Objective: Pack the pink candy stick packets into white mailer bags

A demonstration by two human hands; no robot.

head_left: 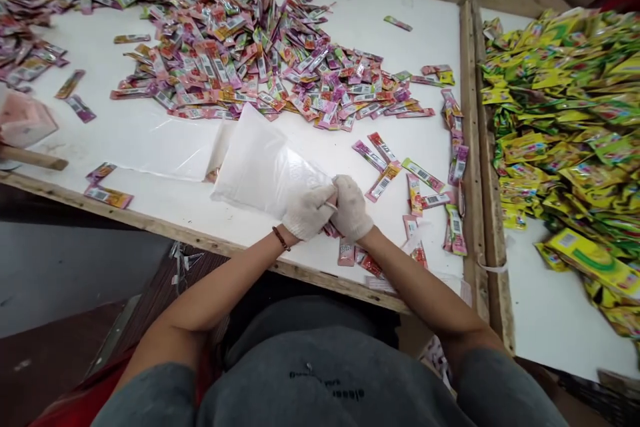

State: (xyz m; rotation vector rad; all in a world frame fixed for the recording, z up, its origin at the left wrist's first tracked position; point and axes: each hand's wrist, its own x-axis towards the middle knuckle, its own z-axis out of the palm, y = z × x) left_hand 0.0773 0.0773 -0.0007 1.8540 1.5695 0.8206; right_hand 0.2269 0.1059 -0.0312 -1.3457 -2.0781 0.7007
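A translucent white plastic bag [260,163] lies slanted across the table in front of me, its far end raised a little. At its near right end, my left hand [309,212], in a white knit glove, is closed on the film. My right hand [351,208], gloved alike, presses against the left one with its fingers curled at the same end of the bag. Exactly what lies between the fingertips is hidden. Pink and red stick sachets [346,251] lie just below the hands, partly covered by the right wrist.
A large heap of colourful stick sachets [260,67] spreads behind the bag. Flat clear plastic bags [165,147] lie to its left. Loose sachets [385,180] are scattered at right. A wooden rail [477,147] divides off a pile of yellow packets [575,113].
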